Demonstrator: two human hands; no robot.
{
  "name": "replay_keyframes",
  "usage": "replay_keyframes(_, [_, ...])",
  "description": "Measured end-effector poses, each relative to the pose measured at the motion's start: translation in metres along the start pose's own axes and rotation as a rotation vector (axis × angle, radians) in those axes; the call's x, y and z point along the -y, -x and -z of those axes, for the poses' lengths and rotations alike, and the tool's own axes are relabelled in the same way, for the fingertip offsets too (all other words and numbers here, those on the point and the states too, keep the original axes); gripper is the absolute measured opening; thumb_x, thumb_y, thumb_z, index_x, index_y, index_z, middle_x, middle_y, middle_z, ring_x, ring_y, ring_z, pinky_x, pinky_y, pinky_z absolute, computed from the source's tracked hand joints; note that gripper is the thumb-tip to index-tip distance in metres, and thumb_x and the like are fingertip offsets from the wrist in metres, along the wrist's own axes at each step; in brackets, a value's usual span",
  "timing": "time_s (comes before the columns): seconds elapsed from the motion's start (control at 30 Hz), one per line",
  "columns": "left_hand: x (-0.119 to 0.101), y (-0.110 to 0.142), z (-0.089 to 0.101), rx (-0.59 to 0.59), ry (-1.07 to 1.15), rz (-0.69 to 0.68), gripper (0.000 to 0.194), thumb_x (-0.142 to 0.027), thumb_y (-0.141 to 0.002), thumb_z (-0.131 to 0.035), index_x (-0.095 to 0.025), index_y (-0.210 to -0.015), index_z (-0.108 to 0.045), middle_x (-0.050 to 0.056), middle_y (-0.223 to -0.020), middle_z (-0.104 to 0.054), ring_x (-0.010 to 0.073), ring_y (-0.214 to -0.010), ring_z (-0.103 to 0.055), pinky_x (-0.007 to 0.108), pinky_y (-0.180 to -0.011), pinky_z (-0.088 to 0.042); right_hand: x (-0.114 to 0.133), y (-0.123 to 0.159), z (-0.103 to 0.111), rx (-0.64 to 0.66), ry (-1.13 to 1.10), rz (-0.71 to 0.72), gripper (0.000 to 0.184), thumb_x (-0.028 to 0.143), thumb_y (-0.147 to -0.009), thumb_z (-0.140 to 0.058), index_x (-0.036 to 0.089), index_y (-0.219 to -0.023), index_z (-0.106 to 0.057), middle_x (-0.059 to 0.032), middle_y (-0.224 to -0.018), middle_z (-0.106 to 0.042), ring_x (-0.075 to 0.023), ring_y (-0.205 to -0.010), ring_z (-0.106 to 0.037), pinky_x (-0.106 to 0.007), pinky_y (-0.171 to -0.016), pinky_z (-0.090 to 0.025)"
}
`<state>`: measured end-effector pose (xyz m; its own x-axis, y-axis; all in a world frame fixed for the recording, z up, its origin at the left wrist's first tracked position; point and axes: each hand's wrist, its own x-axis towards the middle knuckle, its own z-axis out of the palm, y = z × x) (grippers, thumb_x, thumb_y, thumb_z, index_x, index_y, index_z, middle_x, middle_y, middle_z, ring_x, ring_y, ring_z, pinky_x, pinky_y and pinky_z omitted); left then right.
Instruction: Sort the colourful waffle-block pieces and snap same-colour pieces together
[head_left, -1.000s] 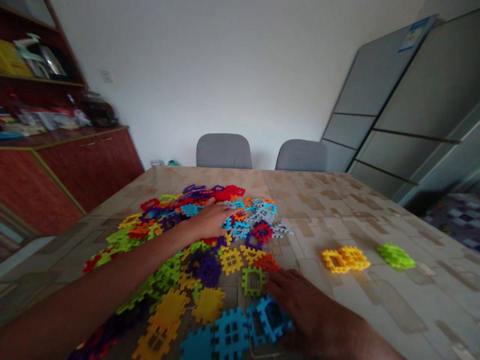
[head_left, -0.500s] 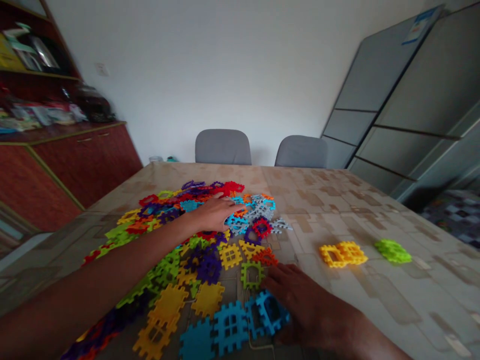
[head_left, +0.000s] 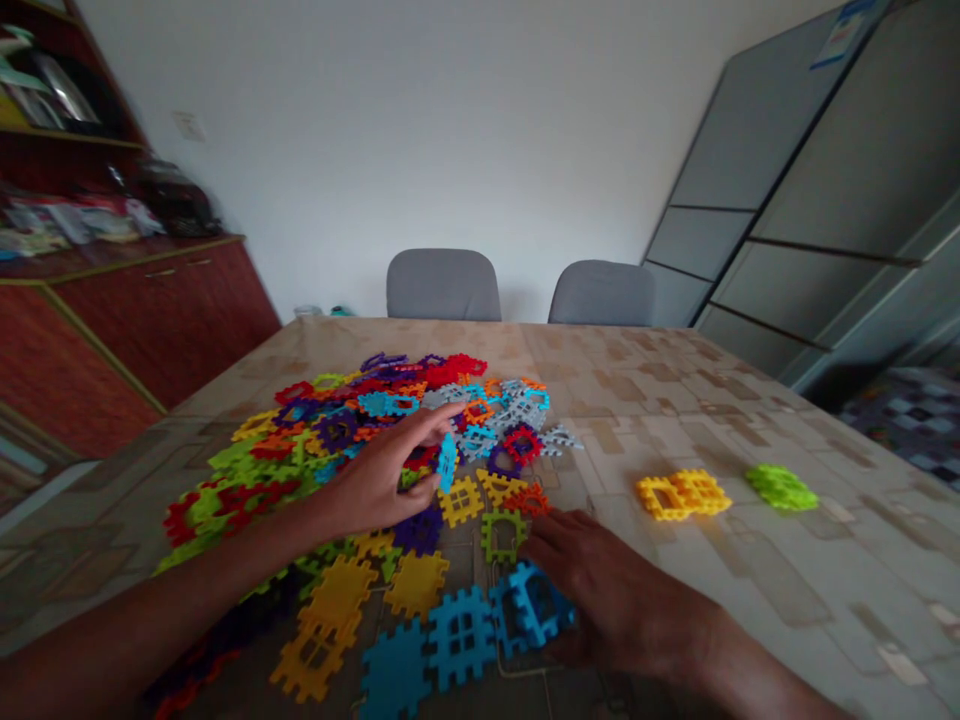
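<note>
A heap of flat, toothed plastic building tiles [head_left: 337, 420] in many colours covers the left half of the table. My left hand [head_left: 382, 475] hovers over the heap and pinches a small light-blue tile [head_left: 448, 462] between thumb and fingers, held on edge. My right hand [head_left: 600, 590] rests on the table near the front edge. Its fingers lie against a partly built blue tile box [head_left: 529, 610]. Large blue tiles [head_left: 461, 640] and yellow tiles [head_left: 337, 610] lie just left of that box.
A joined yellow tile piece [head_left: 682, 494] and a green tile piece [head_left: 781, 487] sit apart on the right of the patterned table [head_left: 675, 400]. Two grey chairs [head_left: 444, 284] stand at the far edge. A red cabinet [head_left: 135, 320] is left, grey panels [head_left: 810, 180] right.
My left hand has pulled back from the far part of the heap toward me and lifted a light-blue tile. My right hand has stayed by the blue box.
</note>
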<state>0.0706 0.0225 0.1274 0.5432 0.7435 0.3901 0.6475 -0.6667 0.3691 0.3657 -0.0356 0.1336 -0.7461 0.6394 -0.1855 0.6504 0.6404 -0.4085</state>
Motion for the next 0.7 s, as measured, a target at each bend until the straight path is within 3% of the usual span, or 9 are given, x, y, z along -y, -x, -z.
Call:
replay_keyframes(0.13, [-0.017,0.029,0.002,0.000,0.300,0.158,0.067,-0.019,-0.090,-0.047,-0.031,-0.152,-0.026,0.008,-0.135,-0.058,0.0222,-0.125,-0.061,0.035,-0.104,-0.053,0.006,-0.005,-0.004,0.013,0.017,0.035,0.062,0.040,-0.072,-0.085,0.016,-0.123,-0.061,-0.0122,-0.127,-0.062,-0.0307,-0.116,-0.056,-0.043,-0.102,-0.042])
replay_keyframes(0.23, [-0.027,0.045,0.001,0.048,0.390,0.175,0.076,-0.014,-0.083,-0.049,-0.034,-0.153,-0.025,0.006,-0.138,-0.056,0.0217,-0.128,-0.058,0.035,-0.105,-0.052,0.009,-0.008,-0.007,0.000,0.041,0.042,0.060,0.042,-0.072,-0.085,0.016,-0.121,-0.062,-0.0115,-0.125,-0.063,-0.0296,-0.112,-0.057,-0.042,-0.102,-0.042])
replay_keyframes(0.5, [-0.051,0.070,-0.004,0.241,0.055,-0.016,0.097,-0.008,-0.071,-0.060,-0.043,-0.155,-0.025,0.002,-0.149,-0.052,0.0284,-0.132,-0.055,0.038,-0.110,-0.048,0.009,-0.007,-0.011,0.008,0.024,0.058,0.069,0.045,-0.074,-0.085,0.017,-0.131,-0.059,-0.0121,-0.130,-0.061,-0.0305,-0.121,-0.052,-0.043,-0.107,-0.037])
replay_keyframes(0.7, [-0.079,0.059,0.007,0.382,0.108,-0.212,0.105,0.001,-0.071,-0.056,-0.048,-0.157,-0.021,-0.002,-0.141,-0.062,0.0246,-0.129,-0.059,0.038,-0.114,-0.043,0.002,0.001,-0.001,0.012,-0.035,0.034,0.068,0.048,-0.074,-0.084,0.019,-0.131,-0.060,-0.0100,-0.127,-0.063,-0.0295,-0.118,-0.054,-0.042,-0.104,-0.038])
